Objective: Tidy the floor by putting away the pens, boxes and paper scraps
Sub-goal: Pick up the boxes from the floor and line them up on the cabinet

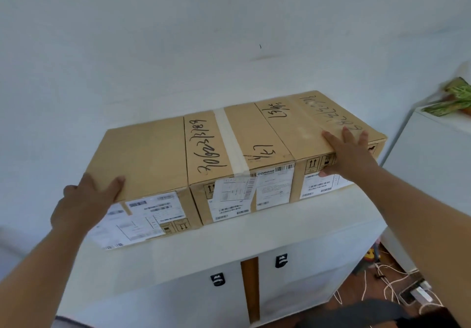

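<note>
Three brown cardboard boxes stand side by side on top of a white cabinet (254,236), against the wall. The left box (145,154) has a white shipping label on its front; my left hand (84,200) grips its near left corner, thumb on top. The middle box (229,144) is taped and bears black handwriting. My right hand (349,152) clasps the near top edge of the right box (305,121), fingers spread on its lid, thumb on its front face. No pens or paper scraps are in view.
The cabinet has two doors with black locks (218,279). A second white cabinet (433,154) stands to the right with a green leafy item (456,98) on top. Tangled white cables and a power strip (407,292) lie on the floor at lower right.
</note>
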{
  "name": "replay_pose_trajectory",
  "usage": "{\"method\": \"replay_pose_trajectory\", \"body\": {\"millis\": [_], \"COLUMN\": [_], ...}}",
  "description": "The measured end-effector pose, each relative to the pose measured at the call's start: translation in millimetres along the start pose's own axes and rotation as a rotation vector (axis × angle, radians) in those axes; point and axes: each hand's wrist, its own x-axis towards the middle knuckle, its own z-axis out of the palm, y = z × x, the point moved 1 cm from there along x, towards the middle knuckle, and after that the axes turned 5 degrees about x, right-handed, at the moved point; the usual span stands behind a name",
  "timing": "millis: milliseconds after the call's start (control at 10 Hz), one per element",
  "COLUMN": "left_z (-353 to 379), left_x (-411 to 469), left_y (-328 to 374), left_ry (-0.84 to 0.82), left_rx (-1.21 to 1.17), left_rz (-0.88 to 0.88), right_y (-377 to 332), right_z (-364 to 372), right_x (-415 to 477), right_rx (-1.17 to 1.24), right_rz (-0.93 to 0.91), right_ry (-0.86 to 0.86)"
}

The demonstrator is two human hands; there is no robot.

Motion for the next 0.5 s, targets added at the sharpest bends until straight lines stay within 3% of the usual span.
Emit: {"method": "replay_pose_trajectory", "body": {"millis": [400,500], "left_z": [-1.0,4.4], "left_x": [-15.6,-9.2], "left_y": [-6.3,-17.6], "left_ry": [0.164,0.223], "left_rx": [0.136,0.260], "left_rz": [-0.010,0.161], "right_y": [-16.0,-20.6], "right_z": [4.9,7.1], "right_x": [-4.6,-7.8], "right_rx": [0.056,0.058], "right_rz": [-0.026,-0.024], "right_ry": [0.009,0.014]}}
